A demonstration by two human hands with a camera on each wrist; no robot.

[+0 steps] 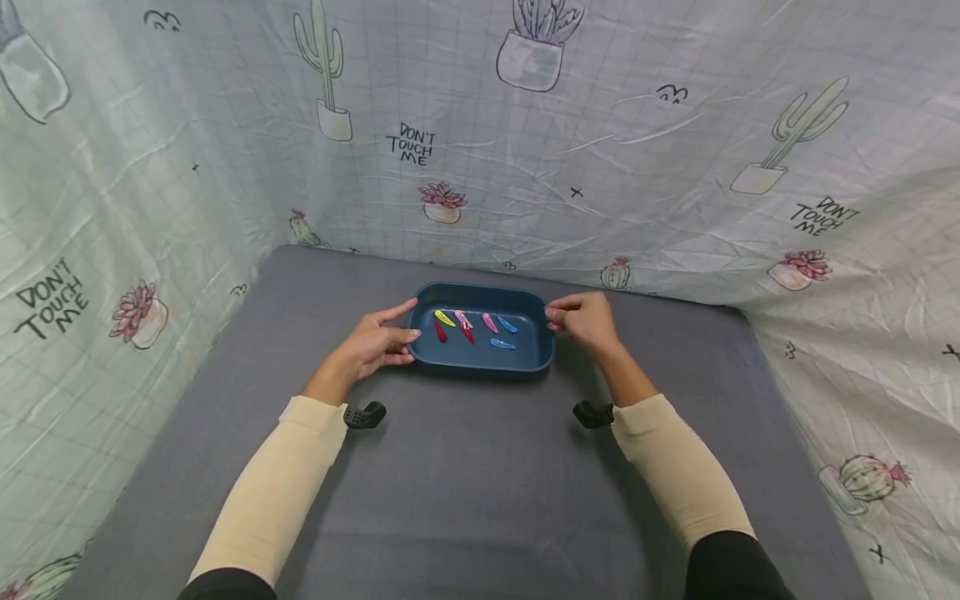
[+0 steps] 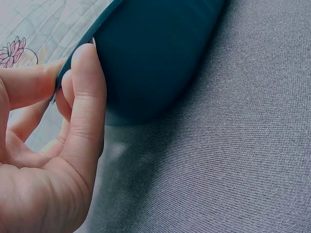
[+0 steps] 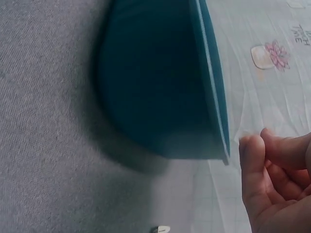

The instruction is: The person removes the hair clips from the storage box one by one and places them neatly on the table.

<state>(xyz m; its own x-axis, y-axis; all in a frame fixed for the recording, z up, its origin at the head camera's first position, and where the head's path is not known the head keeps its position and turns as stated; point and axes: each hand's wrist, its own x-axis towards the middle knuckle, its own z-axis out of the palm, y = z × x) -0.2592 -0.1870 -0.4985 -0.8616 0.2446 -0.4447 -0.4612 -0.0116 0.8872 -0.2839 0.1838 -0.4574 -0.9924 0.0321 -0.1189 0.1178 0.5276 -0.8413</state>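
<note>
Clamping the left end of the blue tray (image 1: 480,367) with left hand (image 1: 367,343), thumb and fingers across the rim. Holding right hand (image 1: 591,321) just beside the opposite end, thumb and index tips together, nothing visible between them; looks just clear of the rim in the right wrist view, can't confirm contact from the head view. Inside the tray, near its middle and left: seven hair clips (image 1: 491,323), loose, not in rows. By colour: one yellow clip (image 1: 445,318), two red clips (image 1: 440,332), two pink, two blue clips (image 1: 502,343). Progress, as a judgement: reads as mostly loaded, all seven identifiable clips already in. Left to do: probably settle or let go of the tray; maybe add a mate for the single yellow. Can't tell whether fully seated on the desk (image 1: 480,475). Further out, at the bottom edge of the right wrist view: small pale object (image 3: 164,229), too cut off to identify, so can't rule out one more clip. Beyond the desk: printed cloth (image 1: 465,75) along the back and sides.
</note>
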